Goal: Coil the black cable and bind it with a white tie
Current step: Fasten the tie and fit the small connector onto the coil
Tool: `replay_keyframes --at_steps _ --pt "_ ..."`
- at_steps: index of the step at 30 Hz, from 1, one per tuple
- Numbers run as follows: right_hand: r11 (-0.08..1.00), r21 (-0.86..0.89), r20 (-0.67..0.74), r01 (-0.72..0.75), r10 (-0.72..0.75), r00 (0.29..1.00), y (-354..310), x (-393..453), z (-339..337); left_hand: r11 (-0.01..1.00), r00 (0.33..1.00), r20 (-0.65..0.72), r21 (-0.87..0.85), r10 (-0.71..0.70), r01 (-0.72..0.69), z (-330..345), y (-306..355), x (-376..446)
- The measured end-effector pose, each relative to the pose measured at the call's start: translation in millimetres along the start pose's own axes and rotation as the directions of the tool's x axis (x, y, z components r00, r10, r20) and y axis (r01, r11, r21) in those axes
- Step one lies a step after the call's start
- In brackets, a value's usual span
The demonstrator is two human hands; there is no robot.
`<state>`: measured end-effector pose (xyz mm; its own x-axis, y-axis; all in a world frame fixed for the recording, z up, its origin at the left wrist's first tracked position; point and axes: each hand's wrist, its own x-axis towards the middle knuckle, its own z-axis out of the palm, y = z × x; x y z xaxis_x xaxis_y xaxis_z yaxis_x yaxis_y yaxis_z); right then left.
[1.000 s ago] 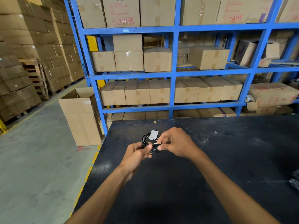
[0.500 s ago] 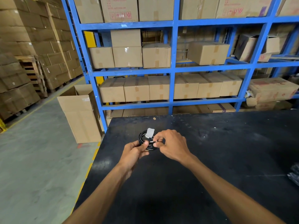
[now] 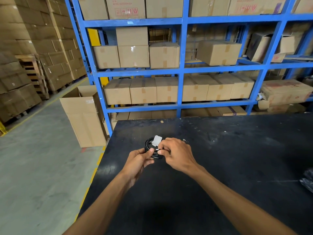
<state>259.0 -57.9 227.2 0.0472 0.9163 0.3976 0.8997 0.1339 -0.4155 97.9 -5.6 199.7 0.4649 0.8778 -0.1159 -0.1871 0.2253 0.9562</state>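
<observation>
A small coil of black cable [image 3: 149, 144] with a white connector [image 3: 157, 140] at its top is held above the black table [image 3: 237, 158]. My left hand [image 3: 138, 160] pinches the coil's near side with thumb and fingers. My right hand [image 3: 177, 154] closes its fingertips on a thin white tie [image 3: 156, 149] that crosses the coil right beside my left thumb. The lower part of the coil is hidden behind both hands.
The table's left edge [image 3: 100, 170] drops to a grey concrete floor with yellow markings. An open cardboard box [image 3: 84, 116] stands on the floor by a blue rack [image 3: 180, 72] full of cartons. A dark object [image 3: 307, 182] lies at the table's right edge.
Both hands stay together on the coil and have drifted slightly up in the view. The right fingers have shifted around the tie.
</observation>
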Motion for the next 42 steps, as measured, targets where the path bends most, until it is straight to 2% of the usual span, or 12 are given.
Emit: replay_keyframes --at_steps 4,7,9,12,15,21,25,28,31,34,42 --pt "0.995 0.092 -0.022 -0.029 0.031 0.999 3 0 7 1.000 1.000 -0.015 -0.030 -0.010 0.009 -3 1 -2" --pt "0.959 0.277 -0.032 -0.058 0.070 0.997 8 -2 14 0.999 1.000 -0.004 -0.048 -0.017 0.017 -6 1 -2" --pt "0.890 0.441 -0.003 -0.116 0.131 0.991 11 -3 17 0.998 1.000 -0.004 -0.054 -0.022 0.022 -8 -1 -2" --pt "0.706 0.673 0.095 -0.221 0.213 0.972 12 -8 22 0.997 0.999 0.005 -0.075 -0.035 0.036 -12 -5 0" --pt "0.593 0.756 0.148 -0.277 0.257 0.955 12 -12 31 0.996 0.998 0.022 -0.065 -0.064 0.065 -17 -14 2" --pt "0.404 0.801 0.310 -0.442 0.352 0.883 16 -18 58 0.992 0.992 0.004 -0.012 -0.124 0.124 -31 -39 6" --pt "0.334 0.792 0.386 -0.511 0.374 0.843 23 -22 80 0.983 0.983 -0.035 0.027 -0.182 0.183 -41 -55 10" --pt "0.335 0.756 0.428 -0.562 0.396 0.812 32 -25 98 0.963 0.962 -0.057 0.029 -0.265 0.267 -50 -64 12" --pt "0.346 0.700 0.471 -0.625 0.433 0.768 44 -32 117 0.913 0.936 -0.067 0.206 -0.347 0.353 -62 -76 14" --pt "0.342 0.645 0.514 -0.683 0.468 0.719 55 -40 138 0.871 0.914 -0.103 0.278 -0.392 0.405 -70 -93 16" --pt "0.351 0.503 0.570 -0.789 0.552 0.609 76 -59 202 0.804 0.842 -0.167 0.250 -0.513 0.539 -81 -150 24"
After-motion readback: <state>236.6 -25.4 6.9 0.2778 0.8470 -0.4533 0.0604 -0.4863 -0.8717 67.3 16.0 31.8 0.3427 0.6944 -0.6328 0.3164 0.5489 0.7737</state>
